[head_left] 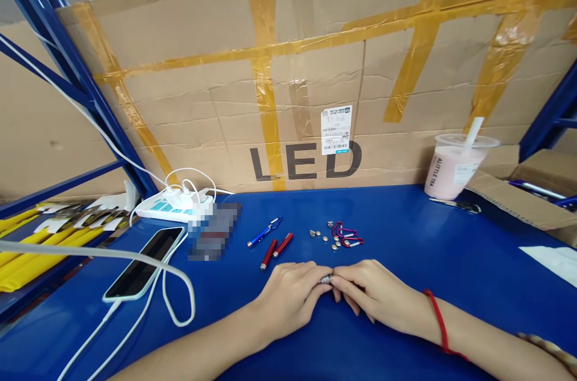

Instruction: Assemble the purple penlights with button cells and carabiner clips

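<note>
At the near side of a blue table, the person's two bare hands meet over one small metal piece, silvery and mostly covered by fingers, so its exact form cannot be told. The left hand pinches it between thumb and forefinger, which stand only as far apart as the piece is thick. The right hand, with a red bracelet at the wrist, has thumb and forefinger closed at the piece's other end, its remaining fingers curled below. How hard either hand presses cannot be told. The piece is probably light, stiff and smooth, hard to crush but apt to slip or roll, so a pinch with the finger pads at each end looks like the surest hold. Just beyond the left hand, two red tubes lie close together, and past them a blue tube with a clip. Straight ahead, small silver discs lie scattered beside red clips. Off to the left is a phone on a white cable. Farther back, a lidded cup of pink drink stands at right, before tall cardboard printed LED.
</note>
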Demonstrator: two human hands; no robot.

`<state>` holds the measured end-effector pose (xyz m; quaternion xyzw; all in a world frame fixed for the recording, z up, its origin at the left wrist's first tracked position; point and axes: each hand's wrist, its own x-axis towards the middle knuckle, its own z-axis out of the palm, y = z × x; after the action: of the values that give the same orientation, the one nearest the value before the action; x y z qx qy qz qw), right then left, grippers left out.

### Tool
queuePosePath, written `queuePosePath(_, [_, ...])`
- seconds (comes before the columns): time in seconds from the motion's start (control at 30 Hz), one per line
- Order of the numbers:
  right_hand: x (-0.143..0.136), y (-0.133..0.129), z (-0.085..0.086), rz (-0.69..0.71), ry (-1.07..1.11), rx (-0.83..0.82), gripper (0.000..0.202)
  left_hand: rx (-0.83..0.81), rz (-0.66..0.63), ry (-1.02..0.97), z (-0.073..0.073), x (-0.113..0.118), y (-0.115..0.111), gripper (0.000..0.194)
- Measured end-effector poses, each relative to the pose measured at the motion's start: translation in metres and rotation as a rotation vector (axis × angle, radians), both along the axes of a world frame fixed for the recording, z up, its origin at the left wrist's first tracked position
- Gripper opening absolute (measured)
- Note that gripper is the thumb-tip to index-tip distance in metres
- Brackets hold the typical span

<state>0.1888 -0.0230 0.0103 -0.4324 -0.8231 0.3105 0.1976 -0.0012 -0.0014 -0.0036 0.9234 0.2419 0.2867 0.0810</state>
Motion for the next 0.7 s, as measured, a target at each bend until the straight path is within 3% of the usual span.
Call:
queuePosePath(0.37, [-0.0010,0.0004,-0.0016,0.025,-0.048,0.093,0.046,-0.094,-0.031,0.031,-0.0012,-0.0043,-0.0013,0.017])
queuePosePath(0.7, [-0.0032,-0.0011,-0.0007,0.007,-0.059,0.071,0.047,-0.069,-0.007,0.058,-0.0015,-0.0039,-0.0011,0.019])
